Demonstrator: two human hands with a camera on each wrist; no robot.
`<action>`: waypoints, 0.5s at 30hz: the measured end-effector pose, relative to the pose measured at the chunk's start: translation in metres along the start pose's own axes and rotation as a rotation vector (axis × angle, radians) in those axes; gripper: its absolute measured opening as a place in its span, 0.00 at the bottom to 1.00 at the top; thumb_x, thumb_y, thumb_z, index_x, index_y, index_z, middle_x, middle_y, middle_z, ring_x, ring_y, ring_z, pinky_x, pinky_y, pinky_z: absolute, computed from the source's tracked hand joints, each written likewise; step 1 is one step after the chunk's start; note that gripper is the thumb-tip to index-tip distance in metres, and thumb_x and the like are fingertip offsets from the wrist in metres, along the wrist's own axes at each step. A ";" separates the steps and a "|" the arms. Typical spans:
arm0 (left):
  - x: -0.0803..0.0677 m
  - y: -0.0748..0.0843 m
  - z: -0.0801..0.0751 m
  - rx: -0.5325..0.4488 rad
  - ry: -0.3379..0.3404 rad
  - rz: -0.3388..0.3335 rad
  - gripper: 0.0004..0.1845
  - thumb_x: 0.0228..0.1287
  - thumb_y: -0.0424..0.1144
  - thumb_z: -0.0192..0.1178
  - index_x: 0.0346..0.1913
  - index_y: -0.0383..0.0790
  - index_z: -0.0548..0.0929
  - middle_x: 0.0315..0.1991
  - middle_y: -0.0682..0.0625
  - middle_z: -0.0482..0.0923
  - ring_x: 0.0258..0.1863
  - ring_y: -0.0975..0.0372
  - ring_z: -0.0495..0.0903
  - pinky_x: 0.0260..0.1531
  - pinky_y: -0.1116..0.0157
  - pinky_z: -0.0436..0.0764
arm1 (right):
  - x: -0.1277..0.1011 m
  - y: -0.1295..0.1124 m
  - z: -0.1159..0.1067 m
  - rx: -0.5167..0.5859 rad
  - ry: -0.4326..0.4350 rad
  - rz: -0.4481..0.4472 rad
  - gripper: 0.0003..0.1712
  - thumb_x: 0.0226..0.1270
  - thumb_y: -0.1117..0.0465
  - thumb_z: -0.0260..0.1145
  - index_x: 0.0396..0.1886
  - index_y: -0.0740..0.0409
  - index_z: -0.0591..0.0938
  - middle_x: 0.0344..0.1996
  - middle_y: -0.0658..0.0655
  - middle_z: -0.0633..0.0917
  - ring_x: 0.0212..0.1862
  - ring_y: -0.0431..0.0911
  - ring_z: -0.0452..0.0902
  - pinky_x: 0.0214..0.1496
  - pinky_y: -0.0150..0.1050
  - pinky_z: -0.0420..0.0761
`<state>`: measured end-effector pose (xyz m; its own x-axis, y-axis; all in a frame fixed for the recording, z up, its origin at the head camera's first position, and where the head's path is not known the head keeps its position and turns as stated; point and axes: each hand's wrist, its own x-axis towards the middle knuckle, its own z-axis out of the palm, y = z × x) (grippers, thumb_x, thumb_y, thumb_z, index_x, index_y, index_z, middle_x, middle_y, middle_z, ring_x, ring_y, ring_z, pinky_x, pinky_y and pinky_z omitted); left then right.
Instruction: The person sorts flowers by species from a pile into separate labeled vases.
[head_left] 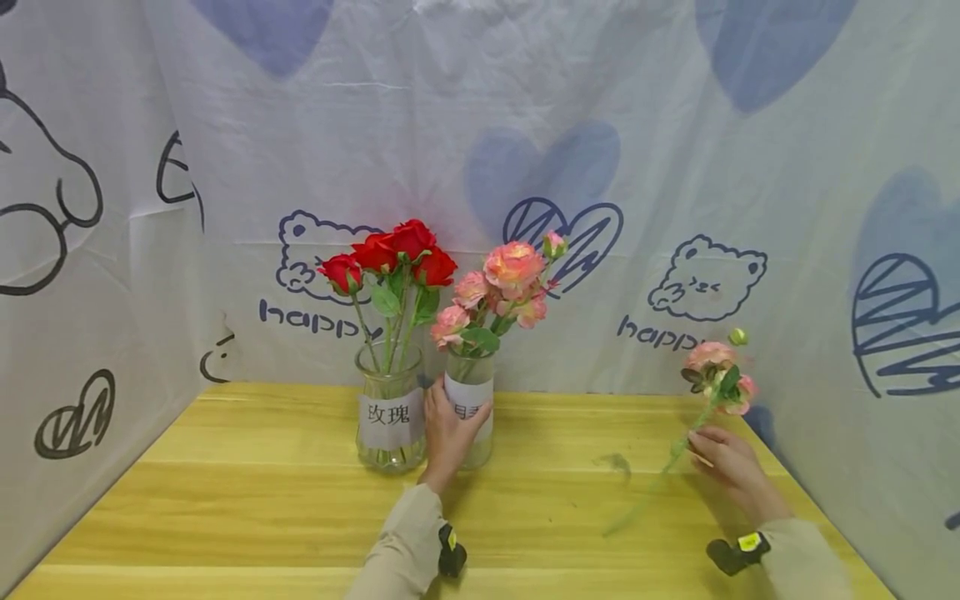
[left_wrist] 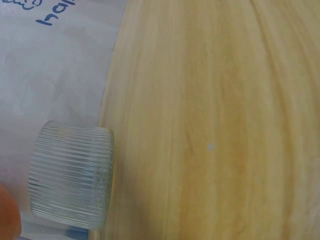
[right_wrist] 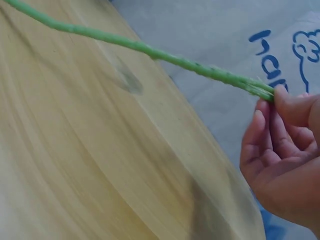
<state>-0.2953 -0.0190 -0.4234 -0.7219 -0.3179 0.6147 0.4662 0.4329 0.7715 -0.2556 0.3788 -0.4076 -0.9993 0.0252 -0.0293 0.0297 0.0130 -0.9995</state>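
Two glass vases stand at the back of the wooden table [head_left: 285,500]. The left vase [head_left: 388,412] holds red roses [head_left: 390,254]; the right vase [head_left: 474,417] holds pink roses [head_left: 504,287]. My left hand [head_left: 448,433] grips the pink-rose vase, thumb and fingers curled round its paper label. The left wrist view shows the ribbed glass base [left_wrist: 70,175] of that vase. My right hand [head_left: 723,462] pinches the green stem [right_wrist: 150,50] of a loose pink rose [head_left: 716,371] lifted above the table at the right.
A white cloth with blue hearts and bear drawings [head_left: 705,279] walls the table on three sides. Both vases carry white paper labels. A dark mark [head_left: 617,462] lies on the wood between the vases and my right hand.
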 end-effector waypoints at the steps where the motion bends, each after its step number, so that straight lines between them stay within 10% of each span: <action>1: 0.000 0.000 0.000 0.000 -0.001 -0.003 0.42 0.45 0.39 0.77 0.60 0.25 0.66 0.49 0.34 0.71 0.48 0.43 0.71 0.49 0.45 0.73 | 0.000 0.001 0.003 0.020 0.007 -0.005 0.13 0.74 0.65 0.55 0.31 0.47 0.80 0.29 0.40 0.81 0.36 0.32 0.77 0.41 0.29 0.79; 15: 0.000 0.000 0.000 0.005 0.001 0.000 0.42 0.45 0.39 0.77 0.60 0.24 0.66 0.49 0.34 0.71 0.48 0.43 0.71 0.50 0.45 0.73 | 0.009 0.001 0.030 0.204 0.096 0.021 0.12 0.75 0.65 0.54 0.30 0.48 0.77 0.28 0.40 0.80 0.36 0.32 0.76 0.41 0.28 0.78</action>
<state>-0.2952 -0.0190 -0.4233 -0.7214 -0.3182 0.6151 0.4643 0.4369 0.7705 -0.2655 0.3488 -0.4089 -0.9912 0.1186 -0.0583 0.0348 -0.1908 -0.9810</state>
